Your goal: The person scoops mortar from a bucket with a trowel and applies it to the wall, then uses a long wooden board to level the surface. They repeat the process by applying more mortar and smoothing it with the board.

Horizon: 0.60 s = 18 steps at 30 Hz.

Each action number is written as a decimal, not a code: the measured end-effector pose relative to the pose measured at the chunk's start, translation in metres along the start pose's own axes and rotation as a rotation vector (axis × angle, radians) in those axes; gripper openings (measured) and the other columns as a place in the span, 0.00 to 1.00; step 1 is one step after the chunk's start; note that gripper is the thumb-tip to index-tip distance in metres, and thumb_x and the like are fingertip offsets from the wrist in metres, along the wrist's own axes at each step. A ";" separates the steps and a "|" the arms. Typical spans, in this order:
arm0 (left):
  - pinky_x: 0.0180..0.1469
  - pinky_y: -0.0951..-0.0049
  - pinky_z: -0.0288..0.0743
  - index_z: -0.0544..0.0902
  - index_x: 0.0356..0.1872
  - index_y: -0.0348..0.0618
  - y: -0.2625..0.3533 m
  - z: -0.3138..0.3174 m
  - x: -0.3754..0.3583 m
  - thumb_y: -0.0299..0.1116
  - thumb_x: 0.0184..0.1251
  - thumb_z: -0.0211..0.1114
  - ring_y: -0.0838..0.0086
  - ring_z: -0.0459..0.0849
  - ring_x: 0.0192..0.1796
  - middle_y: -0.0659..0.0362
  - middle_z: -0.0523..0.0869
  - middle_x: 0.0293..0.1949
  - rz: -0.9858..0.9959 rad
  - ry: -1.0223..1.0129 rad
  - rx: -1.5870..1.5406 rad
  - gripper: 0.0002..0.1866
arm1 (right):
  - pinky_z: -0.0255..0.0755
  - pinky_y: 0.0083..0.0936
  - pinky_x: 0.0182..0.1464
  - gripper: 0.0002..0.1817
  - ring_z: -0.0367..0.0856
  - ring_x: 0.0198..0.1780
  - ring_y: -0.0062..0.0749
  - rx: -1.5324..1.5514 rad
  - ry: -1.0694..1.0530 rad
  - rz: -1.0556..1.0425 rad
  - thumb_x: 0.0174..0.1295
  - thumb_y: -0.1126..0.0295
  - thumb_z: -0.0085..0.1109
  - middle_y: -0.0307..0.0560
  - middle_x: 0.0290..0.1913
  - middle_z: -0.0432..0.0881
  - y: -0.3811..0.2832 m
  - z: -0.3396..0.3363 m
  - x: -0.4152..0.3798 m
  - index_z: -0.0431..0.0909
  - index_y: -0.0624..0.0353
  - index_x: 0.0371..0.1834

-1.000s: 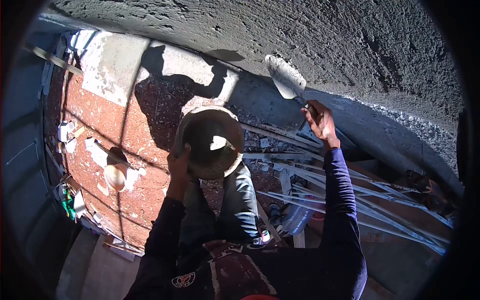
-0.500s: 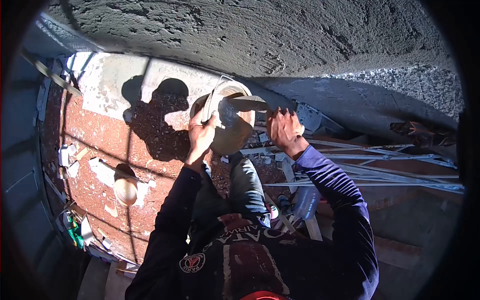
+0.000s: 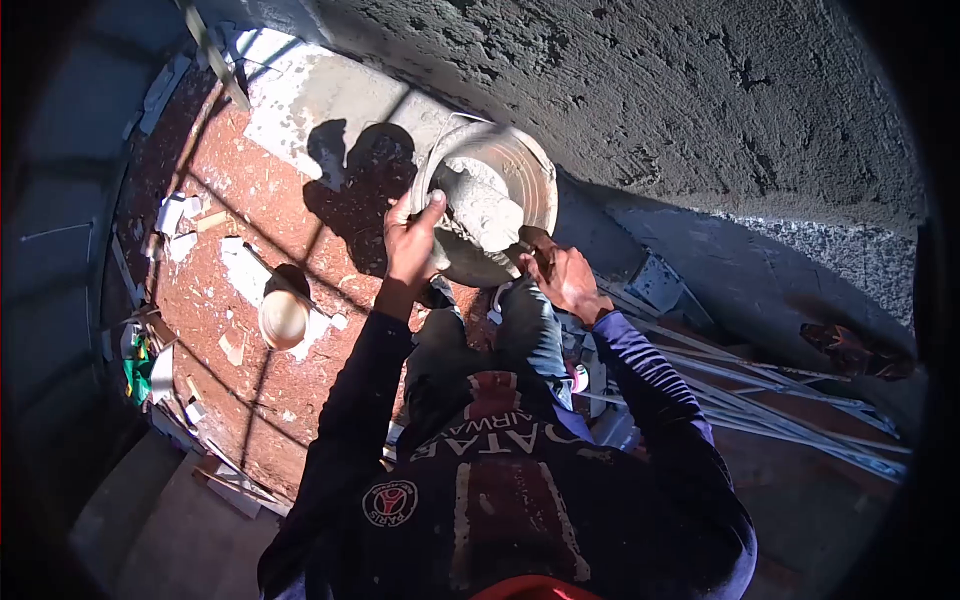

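Note:
My left hand (image 3: 412,242) grips the near-left rim of a round bucket (image 3: 540,180), its thumb laid over the edge. The bucket is tilted, so its inside shows, smeared with grey mortar. A pale, wet lump of mortar (image 3: 485,212) is in the mouth of the bucket. At the near-right rim, my right hand (image 3: 566,278) is closed round the handle of a trowel (image 3: 538,238). Most of the trowel's blade is hidden by the mortar and the bucket, and my fingers cover its handle.
A rough, freshly coated grey wall (image 3: 700,110) rises ahead and to the right. Long thin strips (image 3: 740,375) lie at the right. Another round container (image 3: 285,318) stands on the reddish, debris-strewn floor (image 3: 250,200) at the left, near white scraps.
My right hand and the trowel have moved down and left, closer to the bucket. A mortar lump now shows in its mouth. The whole view has turned, and my left hand still holds the bucket.

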<state>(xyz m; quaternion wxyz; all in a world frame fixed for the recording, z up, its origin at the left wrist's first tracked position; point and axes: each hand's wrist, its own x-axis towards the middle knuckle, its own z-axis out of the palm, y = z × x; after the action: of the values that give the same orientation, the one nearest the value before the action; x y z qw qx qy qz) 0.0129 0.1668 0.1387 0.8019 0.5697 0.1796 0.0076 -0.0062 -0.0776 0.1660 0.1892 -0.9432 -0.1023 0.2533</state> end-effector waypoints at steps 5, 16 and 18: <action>0.42 0.78 0.71 0.82 0.44 0.41 -0.036 -0.027 0.021 0.38 0.61 0.70 0.82 0.76 0.36 0.65 0.82 0.35 0.004 0.235 -0.250 0.15 | 0.75 0.48 0.47 0.26 0.81 0.39 0.61 -0.103 -0.002 -0.081 0.64 0.45 0.45 0.62 0.34 0.82 -0.006 0.001 0.048 0.71 0.52 0.55; 0.53 0.63 0.78 0.76 0.56 0.38 -0.055 -0.066 -0.009 0.36 0.61 0.70 0.67 0.81 0.50 0.54 0.81 0.51 0.061 0.695 -0.299 0.24 | 0.67 0.20 0.27 0.13 0.71 0.24 0.15 0.825 -0.458 -0.148 0.64 0.61 0.58 0.36 0.22 0.74 0.024 0.007 0.167 0.76 0.61 0.32; 0.54 0.63 0.77 0.75 0.57 0.38 -0.048 -0.056 -0.010 0.37 0.61 0.70 0.66 0.81 0.51 0.53 0.80 0.52 0.000 0.808 -0.300 0.25 | 0.65 0.19 0.25 0.13 0.69 0.23 0.14 0.755 -0.476 -0.086 0.64 0.61 0.58 0.34 0.21 0.73 0.071 -0.019 0.215 0.77 0.60 0.32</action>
<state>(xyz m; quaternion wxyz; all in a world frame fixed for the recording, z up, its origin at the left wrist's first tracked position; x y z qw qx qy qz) -0.0226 0.1989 0.0820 0.7411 0.3982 0.4762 0.2560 0.1929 -0.0860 0.0576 0.5018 -0.7183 -0.0823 0.4748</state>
